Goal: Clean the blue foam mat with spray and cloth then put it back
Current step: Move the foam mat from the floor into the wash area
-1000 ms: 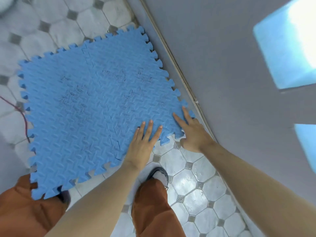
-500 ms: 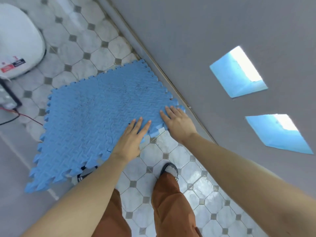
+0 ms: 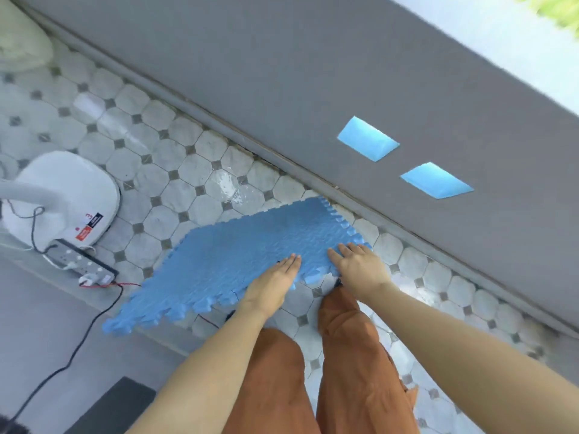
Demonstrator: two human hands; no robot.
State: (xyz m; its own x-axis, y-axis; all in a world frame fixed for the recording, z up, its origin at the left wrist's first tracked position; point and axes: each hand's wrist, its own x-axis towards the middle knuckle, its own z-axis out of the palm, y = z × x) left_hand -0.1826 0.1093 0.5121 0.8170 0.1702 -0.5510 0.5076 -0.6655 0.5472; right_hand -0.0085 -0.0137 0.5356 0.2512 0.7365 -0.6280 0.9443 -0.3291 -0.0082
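Observation:
The blue foam mat (image 3: 238,255), with interlocking toothed edges, sits low over the grey-and-white tiled floor, its right corner near the grey wall. My left hand (image 3: 275,277) holds the mat's near edge, fingers flat on top and thumb hidden. My right hand (image 3: 360,267) grips the near right corner the same way. The mat's left corner reaches over a grey step. No spray bottle or cloth is in view.
A white fan base (image 3: 65,195) stands at the left, with a power strip (image 3: 81,261) and a black cable (image 3: 94,317) beside it. The grey wall (image 3: 313,89) with blue openings (image 3: 368,137) runs along the right. My orange-trousered legs (image 3: 351,355) stand on the tiles.
The view has risen and pulled back, so the mat looks smaller and farther away. Both hands stay on its near edge. The fan base and power strip have come into sight.

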